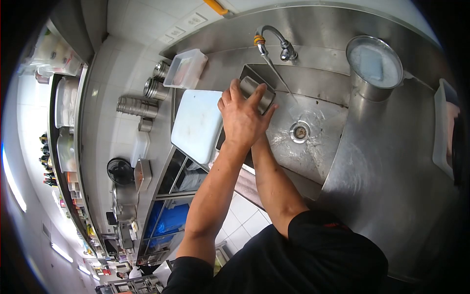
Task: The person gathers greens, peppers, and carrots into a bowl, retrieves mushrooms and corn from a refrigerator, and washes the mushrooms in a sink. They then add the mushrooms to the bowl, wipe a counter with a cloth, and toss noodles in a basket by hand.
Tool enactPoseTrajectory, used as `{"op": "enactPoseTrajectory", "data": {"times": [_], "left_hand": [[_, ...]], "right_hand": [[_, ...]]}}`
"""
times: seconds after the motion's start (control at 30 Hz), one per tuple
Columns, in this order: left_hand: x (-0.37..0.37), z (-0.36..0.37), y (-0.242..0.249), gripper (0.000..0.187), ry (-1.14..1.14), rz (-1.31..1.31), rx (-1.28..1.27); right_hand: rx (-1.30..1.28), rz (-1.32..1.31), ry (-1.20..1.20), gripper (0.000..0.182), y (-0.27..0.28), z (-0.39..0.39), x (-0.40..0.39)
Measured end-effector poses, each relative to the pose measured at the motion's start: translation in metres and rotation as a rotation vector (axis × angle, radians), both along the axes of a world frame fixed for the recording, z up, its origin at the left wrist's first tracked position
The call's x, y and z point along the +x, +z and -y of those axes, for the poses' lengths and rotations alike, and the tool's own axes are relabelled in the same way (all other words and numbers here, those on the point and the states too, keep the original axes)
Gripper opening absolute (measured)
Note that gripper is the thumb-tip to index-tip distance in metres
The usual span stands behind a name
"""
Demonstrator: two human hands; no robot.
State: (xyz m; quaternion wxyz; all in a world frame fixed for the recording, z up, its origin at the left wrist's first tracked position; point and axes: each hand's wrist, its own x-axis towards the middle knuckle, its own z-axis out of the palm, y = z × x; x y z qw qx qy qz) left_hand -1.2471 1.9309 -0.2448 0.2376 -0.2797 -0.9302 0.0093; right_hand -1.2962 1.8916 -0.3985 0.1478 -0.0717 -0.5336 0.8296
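My left hand (242,117) is over the left side of the sink (318,132), its fingers wrapped round a tilted stainless-steel container (267,102). The container's shape is partly covered by the hand, and what is inside does not show. My right forearm (274,181) reaches up beneath the left hand, which hides the right hand and its fingers. Water runs from the curved faucet (274,29) into the basin, beside the container. A round drain (300,132) lies to the right of my hands. The white cutting board (196,122) is just left of them.
A metal pot (375,90) of sudsy water with a blue sponge (372,67) stands right of the basin. Behind the board is a clear plastic tub (186,68). Stacked metal containers (137,107) line the left counter. Another plastic tub (443,132) is at the far right.
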Motion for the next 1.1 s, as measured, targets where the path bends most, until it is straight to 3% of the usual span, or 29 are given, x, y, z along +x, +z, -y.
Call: {"op": "enactPoseTrajectory", "data": {"times": [0.2,0.3,0.33,0.4,0.43,0.47,0.53,0.63,0.7,0.73,0.77,0.8,0.87,0.97,1.03,1.1], "left_hand": [[0.006,-0.002,-0.002,0.055,0.001,-0.001,0.032],[0.006,0.014,-0.023,0.056,0.043,-0.01,0.146],[0.001,0.028,-0.039,0.056,0.116,0.136,0.396],[-0.015,0.063,-0.085,0.057,0.258,0.439,0.888],[-0.016,0.078,-0.108,0.06,0.176,0.834,1.288],[-0.009,0.089,-0.122,0.065,0.07,1.237,1.674],[0.019,0.076,-0.132,0.069,0.187,1.362,1.982],[0.031,0.078,-0.166,0.081,0.365,1.429,1.981],[0.036,0.077,-0.174,0.085,0.399,1.409,1.96],[0.036,0.076,-0.174,0.086,0.406,1.399,1.947],[0.036,0.076,-0.175,0.085,0.425,1.38,1.965],[0.037,0.076,-0.176,0.085,0.446,1.364,1.981],[0.039,0.077,-0.174,0.083,0.432,1.356,1.974],[0.046,0.081,-0.154,0.081,0.417,1.36,1.964],[0.049,0.095,-0.155,0.078,0.321,1.393,1.992],[0.055,0.105,-0.149,0.077,0.286,1.37,1.946]], "right_hand": [[0.456,0.061,0.105,0.032,0.017,-0.027,0.01],[0.822,0.062,0.34,0.032,0.034,-0.06,0.007],[0.915,0.036,0.437,0.032,0.039,-0.068,0.007],[0.962,0.087,0.359,0.031,0.039,-0.068,0.01],[0.917,0.192,0.131,0.029,0.03,-0.052,0.016],[1.027,0.165,0.334,0.026,0.031,-0.061,0.017],[0.896,0.193,0.51,0.024,0.023,-0.07,0.019],[0.858,0.156,0.449,0.024,0.023,-0.089,0.023],[0.757,0.147,0.254,0.024,0.022,-0.11,0.016],[0.721,0.071,0.033,0.019,0.021,-0.12,0.015],[0.282,0.264,0.118,0.02,0.021,-0.132,0.007],[0.152,0.356,0.117,0.028,0.027,-0.144,0.001],[0.371,0.52,0.172,0.033,0.031,-0.169,-0.012],[0.797,0.44,0.14,0.034,0.008,-0.199,-0.039],[1.128,0.277,-0.203,0.036,0.018,-0.214,-0.05],[1.491,-0.063,-0.458,0.044,0.003,-0.24,-0.079]]}}
